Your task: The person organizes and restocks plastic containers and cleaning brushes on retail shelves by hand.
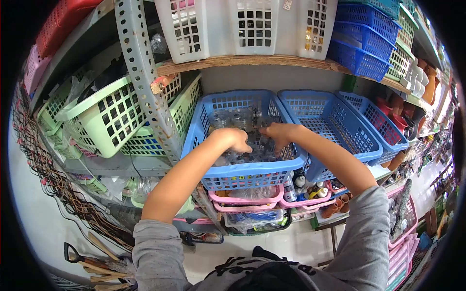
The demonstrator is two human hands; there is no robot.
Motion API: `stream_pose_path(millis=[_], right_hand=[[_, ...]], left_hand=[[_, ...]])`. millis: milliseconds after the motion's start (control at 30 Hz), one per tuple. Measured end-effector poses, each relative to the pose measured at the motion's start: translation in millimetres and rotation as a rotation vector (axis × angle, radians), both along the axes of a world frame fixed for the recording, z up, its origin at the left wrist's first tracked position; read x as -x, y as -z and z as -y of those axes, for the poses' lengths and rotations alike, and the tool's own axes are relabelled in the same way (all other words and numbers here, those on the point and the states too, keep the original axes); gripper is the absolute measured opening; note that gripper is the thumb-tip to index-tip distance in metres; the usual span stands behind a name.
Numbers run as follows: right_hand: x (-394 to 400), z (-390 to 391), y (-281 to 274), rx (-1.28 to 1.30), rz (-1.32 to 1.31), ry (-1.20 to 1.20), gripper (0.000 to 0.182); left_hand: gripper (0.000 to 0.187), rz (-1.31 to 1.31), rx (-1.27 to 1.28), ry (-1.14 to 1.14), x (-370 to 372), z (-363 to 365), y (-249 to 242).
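Both hands are inside a blue plastic basket on the shelf, among several clear, see-through containers, some with round rims. My left hand is closed, its fingers curled down among the clear items at the basket's middle; what it grips is hidden. Just to its right, my right hand bends over a clear item, fingers pointing down and partly out of sight. I cannot make out exactly what lies between its fingers.
Right of my basket stand a second blue basket and a third. A perforated metal post rises at the left, beside green baskets. White baskets sit on the wooden shelf above. Pink baskets are below.
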State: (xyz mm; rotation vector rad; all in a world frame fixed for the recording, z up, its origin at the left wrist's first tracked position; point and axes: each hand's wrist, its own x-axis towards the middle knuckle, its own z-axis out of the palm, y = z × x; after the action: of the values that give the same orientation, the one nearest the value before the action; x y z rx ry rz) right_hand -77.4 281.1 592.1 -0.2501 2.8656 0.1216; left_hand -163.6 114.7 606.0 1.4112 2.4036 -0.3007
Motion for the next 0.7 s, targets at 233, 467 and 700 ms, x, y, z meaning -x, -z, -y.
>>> stream_pose_path(millis=[233, 467, 700], right_hand=[[-3.9, 17.3, -6.2, -0.219, 0.037, 0.072, 0.093], [27.3, 13.4, -10.4, -0.085, -0.09, 0.323, 0.049], [71.8, -2.6, 20.5, -0.148, -0.273, 0.545, 0.029]], left_hand=[[0.065, 0.018, -0.051, 0.075, 5.9, -26.2, 21.4], [0.068, 0.121, -0.123, 0.14, 13.7, -21.4, 16.5], [0.066, 0.161, -0.03, 0.086, 15.0, -12.9, 16.7]])
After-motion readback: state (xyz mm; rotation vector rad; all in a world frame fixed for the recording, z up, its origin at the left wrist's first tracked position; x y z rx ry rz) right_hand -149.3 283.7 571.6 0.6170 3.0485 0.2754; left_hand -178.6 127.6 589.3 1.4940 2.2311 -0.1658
